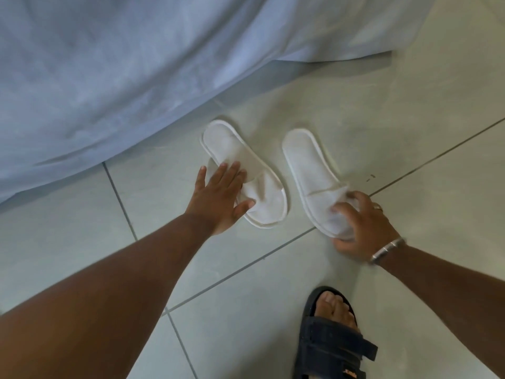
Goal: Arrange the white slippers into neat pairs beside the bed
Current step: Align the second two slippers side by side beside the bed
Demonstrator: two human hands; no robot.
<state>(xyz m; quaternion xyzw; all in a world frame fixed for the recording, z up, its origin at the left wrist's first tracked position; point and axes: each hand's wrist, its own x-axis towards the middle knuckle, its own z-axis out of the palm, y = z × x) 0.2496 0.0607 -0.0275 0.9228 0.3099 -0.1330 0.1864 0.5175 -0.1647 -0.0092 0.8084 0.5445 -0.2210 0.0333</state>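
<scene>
Two white slippers are seen on the tiled floor point(410, 105), side by side with a narrow gap between them, heels pointing away toward the bed sheet point(95, 77) and toe bands nearest the person. The left slipper point(232, 149) is pressed under the left hand point(218, 195): the grip is wide, fingers spread flat over the band and the slipper's outer edge, the thumb laid on the band, nothing enclosed. The right slipper point(306, 160) is held at its toe end by the right hand point(360, 222); the grip is closed around the band, fingers curled over the top and the thumb under the near edge. A bracelet point(388, 248) is worn just behind that grip. A foot in a dark sandal point(333, 343) is planted well below the right grip, apart from both slippers.
</scene>
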